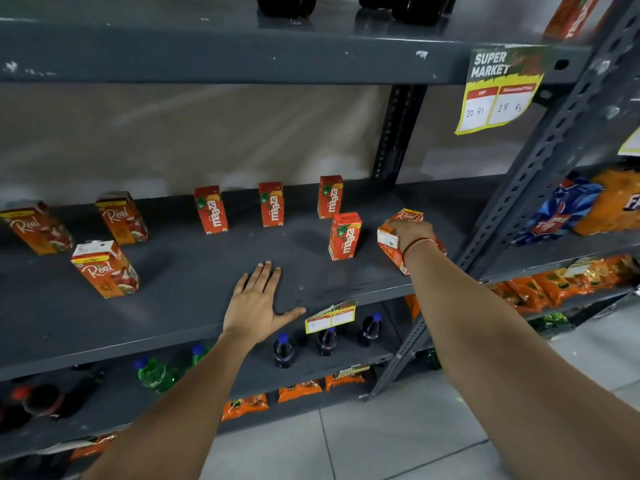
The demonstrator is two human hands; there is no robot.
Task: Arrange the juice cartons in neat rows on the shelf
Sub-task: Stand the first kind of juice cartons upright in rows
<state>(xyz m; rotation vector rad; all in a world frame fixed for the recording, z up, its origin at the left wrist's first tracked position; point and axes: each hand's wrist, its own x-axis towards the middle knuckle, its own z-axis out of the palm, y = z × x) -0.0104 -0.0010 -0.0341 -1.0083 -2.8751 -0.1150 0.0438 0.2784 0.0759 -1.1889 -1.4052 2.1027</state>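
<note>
On the grey metal shelf (173, 313) stand several small orange-red juice cartons. Three Maaza cartons form a back row (210, 210) (271, 204) (330, 197), with a fourth Maaza carton (345, 236) in front of the rightmost one. Three Real cartons stand at the left: one at the far left (38, 228), one behind (122, 218), one nearer the front (105, 269). My right hand (412, 233) grips another Real carton (391, 244) at the shelf's right end, tilted. My left hand (258, 301) rests flat, fingers spread, on the bare shelf near its front edge.
A slotted upright post (540, 161) bounds the shelf at the right, with snack bags (588, 206) beyond it. A price tag (330, 317) hangs off the front edge. Soda bottles (283, 349) stand on the shelf below. Dark bottles (287, 5) sit on the shelf above.
</note>
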